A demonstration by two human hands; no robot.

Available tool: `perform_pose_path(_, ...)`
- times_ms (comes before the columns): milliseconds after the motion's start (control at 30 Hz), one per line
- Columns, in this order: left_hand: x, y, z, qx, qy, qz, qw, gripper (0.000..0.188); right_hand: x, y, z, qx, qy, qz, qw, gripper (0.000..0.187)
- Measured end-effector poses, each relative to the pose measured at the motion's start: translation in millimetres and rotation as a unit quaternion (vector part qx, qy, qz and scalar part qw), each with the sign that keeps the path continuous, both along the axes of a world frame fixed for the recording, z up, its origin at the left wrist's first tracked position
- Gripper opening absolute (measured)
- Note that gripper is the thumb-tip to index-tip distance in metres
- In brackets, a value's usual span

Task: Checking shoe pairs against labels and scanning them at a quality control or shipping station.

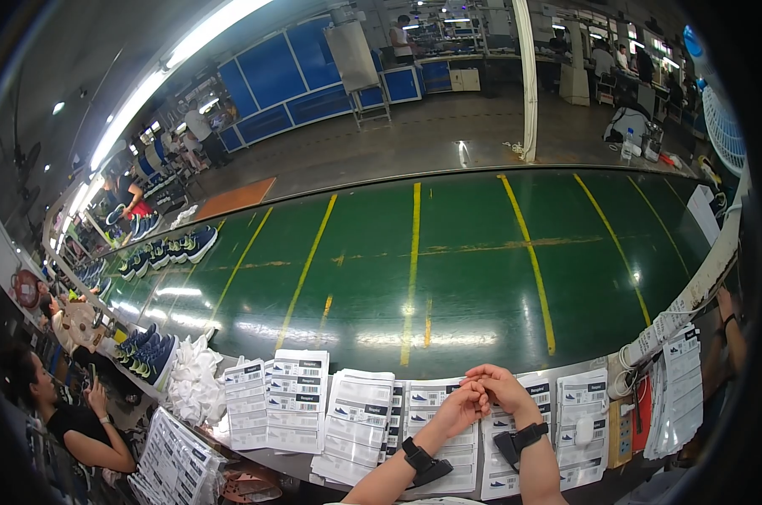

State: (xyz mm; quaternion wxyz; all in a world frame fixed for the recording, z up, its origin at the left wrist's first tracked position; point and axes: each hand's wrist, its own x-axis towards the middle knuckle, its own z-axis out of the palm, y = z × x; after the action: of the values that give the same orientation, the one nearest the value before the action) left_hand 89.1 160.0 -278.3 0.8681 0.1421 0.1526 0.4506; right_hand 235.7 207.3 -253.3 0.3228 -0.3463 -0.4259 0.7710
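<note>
My left hand (462,404) and my right hand (500,390) meet above the near edge of the green conveyor belt (372,269). The fingers of both are bent and pressed together, touching each other; whatever is between them, if anything, is too small to make out. Each wrist wears a black strap with a dark device. Under and beside the hands lie stacks of printed label sheets (581,421) with small shoe pictures and barcodes. More label stacks (297,391) spread to the left, with another label stack (360,421) nearest my left forearm.
Dark blue sneakers (197,244) stand on the belt at the far left, and more sneakers (152,353) sit near crumpled white paper (196,379). A seated co-worker (78,412) is at the left. A white metal post (684,307) and a fan (722,126) border the right.
</note>
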Motion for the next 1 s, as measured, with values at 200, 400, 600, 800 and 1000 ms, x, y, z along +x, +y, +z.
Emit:
perform_pose_path(200,0.1,-0.4,0.4,0.002,-0.003,0.004,1.0,0.003,-0.3,-1.0,4.8,-0.009,-0.003,-0.001,1.0,0.024)
perform_pose_path(400,0.1,-0.3,-0.1,-0.001,-0.005,0.004,1.0,0.003,-0.1,-0.6,4.0,-0.005,-0.007,-0.001,1.0,0.025)
perform_pose_path(600,0.2,-0.5,0.1,-0.002,-0.005,0.004,1.0,0.003,0.0,-0.2,2.1,-0.004,-0.006,-0.001,1.0,0.025)
perform_pose_path(800,0.4,-0.7,2.2,-0.002,-0.003,0.003,1.0,0.003,0.4,-0.5,4.3,-0.012,-0.006,0.001,1.0,0.025)
perform_pose_path(1000,-0.4,-0.7,2.6,0.001,-0.004,0.001,1.0,0.003,-0.6,-0.8,6.7,-0.007,-0.014,-0.001,1.0,0.025)
